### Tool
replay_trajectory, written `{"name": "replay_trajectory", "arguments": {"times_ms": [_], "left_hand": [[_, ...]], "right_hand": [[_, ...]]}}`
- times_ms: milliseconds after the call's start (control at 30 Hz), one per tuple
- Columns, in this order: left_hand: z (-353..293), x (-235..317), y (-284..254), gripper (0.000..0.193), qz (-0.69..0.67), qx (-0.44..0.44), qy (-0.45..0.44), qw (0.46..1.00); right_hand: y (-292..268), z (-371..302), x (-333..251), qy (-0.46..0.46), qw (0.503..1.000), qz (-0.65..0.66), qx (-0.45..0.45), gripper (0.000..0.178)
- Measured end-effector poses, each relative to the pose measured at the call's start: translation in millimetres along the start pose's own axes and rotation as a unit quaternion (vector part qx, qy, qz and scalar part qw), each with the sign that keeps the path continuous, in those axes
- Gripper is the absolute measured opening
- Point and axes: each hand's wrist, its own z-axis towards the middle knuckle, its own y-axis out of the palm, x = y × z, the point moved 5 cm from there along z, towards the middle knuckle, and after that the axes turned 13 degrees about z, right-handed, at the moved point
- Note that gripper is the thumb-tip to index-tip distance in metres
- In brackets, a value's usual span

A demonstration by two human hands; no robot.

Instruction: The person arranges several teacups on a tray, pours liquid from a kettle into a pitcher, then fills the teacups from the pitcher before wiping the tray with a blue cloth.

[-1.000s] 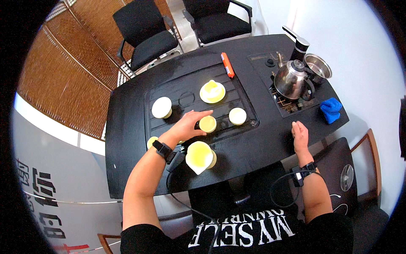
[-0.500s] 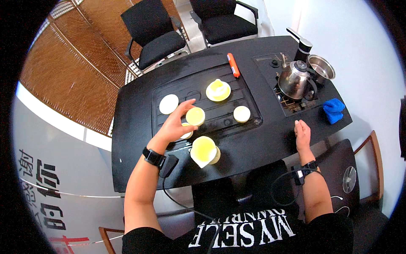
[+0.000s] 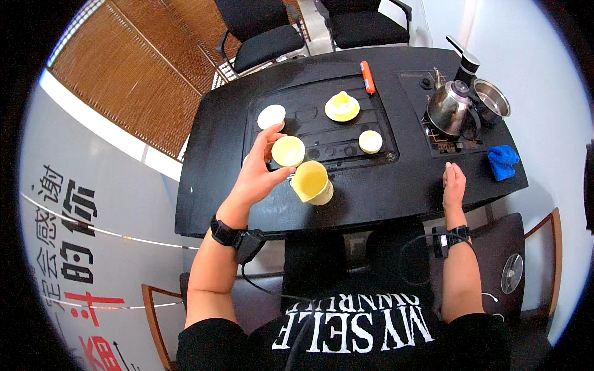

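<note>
Yellow glaze marks the small cup point(image 3: 288, 151) that the left hand point(image 3: 257, 175) holds just above the near left part of the dark tea tray point(image 3: 383, 127); its fingers point(image 3: 270, 135) curl round the cup's far and left side, with the thumb clamped under the near rim. Just right of and nearer than that cup, a taller yellow pitcher point(image 3: 312, 183) stands on the black surface point(image 3: 396, 191), its open mouth tilted toward the camera, close to the thumb, though whether they touch cannot be told. On the tray, a white round cup point(image 3: 271, 116) sits at the far left, a yellow lidded bowl on a saucer point(image 3: 342, 107) at the far middle, and a pale small cup point(image 3: 370, 141) toward the right. An orange-red stick-shaped tool point(image 3: 367, 68) lies past the tray's far edge. To the right, a steel kettle point(image 3: 447, 107) stands on a dark burner plate with a steel pot point(image 3: 492, 99) just beside it, and a blue cloth point(image 3: 502, 162) lies near the surface's right edge. The right hand point(image 3: 453, 183) rests flat on the surface near its near edge, fingers together and holding nothing, well apart from the cups. Two black chairs point(image 3: 263, 38) stand beyond the far side.
</note>
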Motion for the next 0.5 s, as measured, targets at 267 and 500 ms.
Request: {"name": "replay_trajectory", "arguments": {"times_ms": [267,500], "left_hand": [[-20,16,7,0.078,0.037,0.028,0.000,0.999],[-21,24,6,0.079,0.069,0.041,0.002,0.997]], "right_hand": [[-1,1,3,0.005,1.000,0.023,-0.014,0.037],[1,-1,-3,0.001,1.000,0.023,-0.019,0.037]]}}
